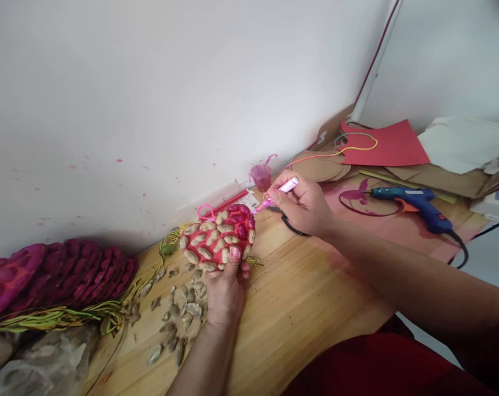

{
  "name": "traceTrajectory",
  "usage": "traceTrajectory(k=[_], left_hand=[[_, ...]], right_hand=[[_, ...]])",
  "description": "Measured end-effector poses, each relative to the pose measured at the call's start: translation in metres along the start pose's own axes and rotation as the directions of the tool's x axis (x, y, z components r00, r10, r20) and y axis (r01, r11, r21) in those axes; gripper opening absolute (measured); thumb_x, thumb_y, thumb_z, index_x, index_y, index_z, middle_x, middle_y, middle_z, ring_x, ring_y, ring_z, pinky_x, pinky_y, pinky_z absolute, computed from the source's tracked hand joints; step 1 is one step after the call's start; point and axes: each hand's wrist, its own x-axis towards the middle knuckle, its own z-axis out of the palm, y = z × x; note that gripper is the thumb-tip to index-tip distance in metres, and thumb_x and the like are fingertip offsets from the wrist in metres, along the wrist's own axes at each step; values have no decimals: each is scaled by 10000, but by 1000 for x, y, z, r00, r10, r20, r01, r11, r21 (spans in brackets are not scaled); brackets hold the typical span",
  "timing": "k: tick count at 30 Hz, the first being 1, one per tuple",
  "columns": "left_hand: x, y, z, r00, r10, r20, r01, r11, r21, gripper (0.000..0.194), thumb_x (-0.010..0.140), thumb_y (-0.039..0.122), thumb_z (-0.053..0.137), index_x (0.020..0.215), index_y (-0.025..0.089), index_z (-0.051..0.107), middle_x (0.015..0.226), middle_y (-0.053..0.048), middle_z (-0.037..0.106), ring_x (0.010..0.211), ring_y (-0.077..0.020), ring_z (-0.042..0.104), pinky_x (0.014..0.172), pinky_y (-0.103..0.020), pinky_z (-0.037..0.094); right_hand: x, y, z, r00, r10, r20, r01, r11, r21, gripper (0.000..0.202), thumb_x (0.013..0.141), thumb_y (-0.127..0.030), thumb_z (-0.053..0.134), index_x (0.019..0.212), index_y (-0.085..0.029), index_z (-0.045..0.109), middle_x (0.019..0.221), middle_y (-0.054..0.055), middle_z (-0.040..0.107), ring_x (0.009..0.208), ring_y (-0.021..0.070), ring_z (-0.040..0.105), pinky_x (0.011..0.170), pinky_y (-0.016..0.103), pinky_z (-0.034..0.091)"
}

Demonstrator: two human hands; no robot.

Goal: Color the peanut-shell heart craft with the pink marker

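Observation:
My left hand (pixel 225 294) grips the lower edge of a red disc covered with peanuts (pixel 212 237), its thumb pressed on the front. Most of the peanuts are plain tan; several at the upper right are painted magenta. A pink loop of cord (pixel 205 212) rises from the disc's top. My right hand (pixel 306 206) is closed on a white-handled paintbrush (pixel 289 185), smeared pink toward its tip, which is at the disc's upper right edge beside the magenta peanuts. Just behind this hand, a clear plastic cup (pixel 261 177) stained with magenta paint stands near the wall.
Magenta-painted discs (pixel 64 272) lean in a row at left, beside yellow-green cords (pixel 68 318) and a plastic bag (pixel 47 363). Loose peanuts and shells (pixel 186 308) litter the wooden table (pixel 282 330). At right lie a blue glue gun (pixel 425 206), red sheet (pixel 387 146) and cardboard discs (pixel 315 166).

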Motion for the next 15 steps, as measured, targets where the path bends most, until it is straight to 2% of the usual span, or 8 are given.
traceTrajectory(k=[6, 11, 15], left_hand=[[0, 1, 2, 1000, 16, 7, -16, 1000, -2, 531, 459, 369, 1023, 733, 151, 625, 605, 48, 607, 462, -77, 531, 415, -188, 389], [0, 0, 1, 1000, 28, 14, -28, 1000, -1, 522, 483, 372, 1016, 742, 159, 615, 625, 50, 607, 479, -72, 531, 429, -183, 389], [0, -1, 0, 999, 37, 15, -37, 999, 7, 531, 477, 375, 1018, 724, 158, 600, 617, 50, 599, 476, -74, 531, 427, -184, 390]], right_hand=[[0, 0, 1, 999, 14, 44, -16, 999, 50, 291, 956, -489, 664, 923, -208, 597, 749, -2, 575, 636, 133, 506, 585, 290, 395], [0, 2, 0, 1000, 20, 2, -20, 1000, 17, 293, 949, -494, 672, 924, -212, 595, 753, -4, 568, 625, 129, 481, 560, 282, 376], [1, 1, 0, 1000, 24, 6, -24, 998, 58, 297, 958, -504, 655, 919, -216, 590, 752, -5, 563, 644, 135, 497, 585, 287, 394]])
